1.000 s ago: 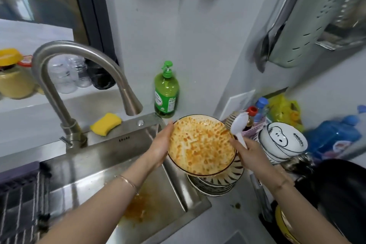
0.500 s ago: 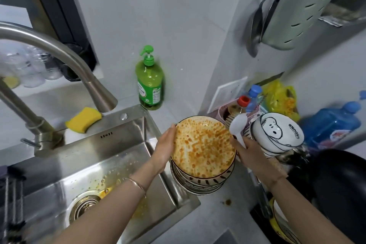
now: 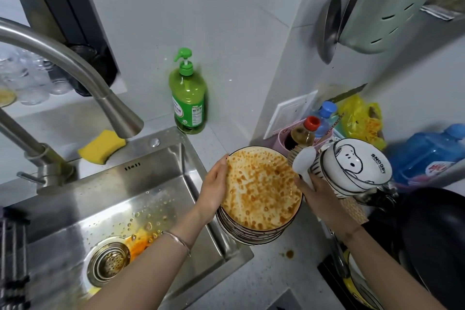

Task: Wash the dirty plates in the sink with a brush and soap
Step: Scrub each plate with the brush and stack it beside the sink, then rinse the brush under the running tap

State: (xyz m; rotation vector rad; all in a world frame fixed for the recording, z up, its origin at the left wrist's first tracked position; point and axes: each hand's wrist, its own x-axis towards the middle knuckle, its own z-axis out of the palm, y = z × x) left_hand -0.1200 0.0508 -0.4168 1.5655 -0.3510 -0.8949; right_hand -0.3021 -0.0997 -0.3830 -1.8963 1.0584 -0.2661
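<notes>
1. Orange sauce coats the top plate (image 3: 261, 191) in the head view. It lies flat on the stack of plates (image 3: 249, 233), which stands on the counter just beside the right rim of the sink (image 3: 141, 184), not in the basin.
2. Change noted: a second ago this plate was held tilted, clear of the stack. It is now set down on it.
3. Left hand (image 3: 214, 191): straight fingers press against the plate's left rim and enclose nothing.
4. Right hand (image 3: 317, 194): fingers are wrapped round the white brush (image 3: 303, 162), head upward, with the hand at the plate's right rim.
5. Soap bottle (image 3: 188, 98) stands upright against the wall behind the sink, well apart from both hands. No water shows at the tap (image 3: 75, 65). Orange residue lies around the drain (image 3: 108, 263).
6. Assessment: scrubbing of this plate has not begun. Soap and water appear to be the outstanding requirements.
</notes>
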